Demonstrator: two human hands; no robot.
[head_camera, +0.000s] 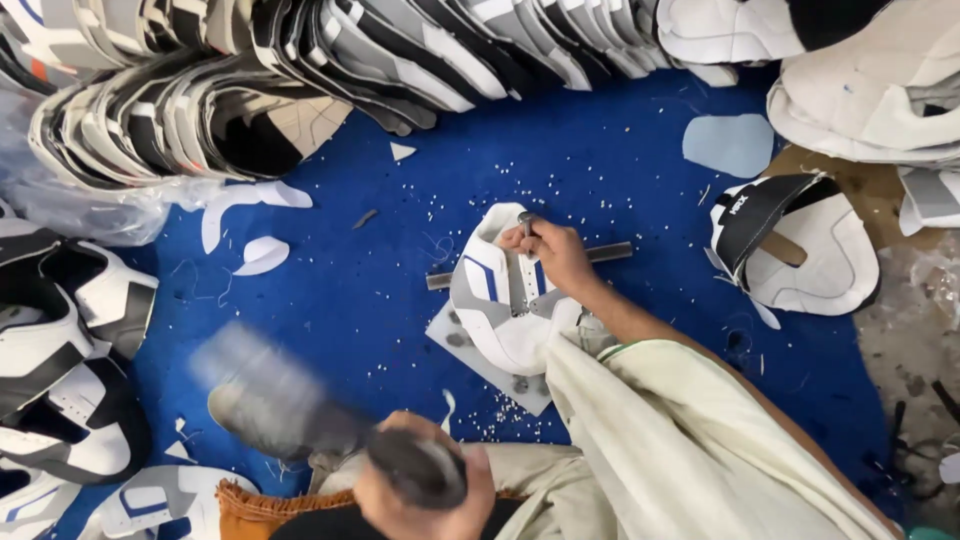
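Open blue counter (600, 170) lies beyond the white shoe upper (505, 310). Stacked uppers (300, 70) close the far edge; more uppers (60, 370) block the left.

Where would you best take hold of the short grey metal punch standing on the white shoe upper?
Probably by the short grey metal punch's upper shaft, from the side, as the right hand does: it stands upright on the white shoe upper, leaving its top free.

A blue mat (600, 160) covers the floor, speckled with small white scraps (mostly near the middle). Stacked shoe uppers (330, 60) ring its far edge; bare brown floor (905, 340) shows at right.
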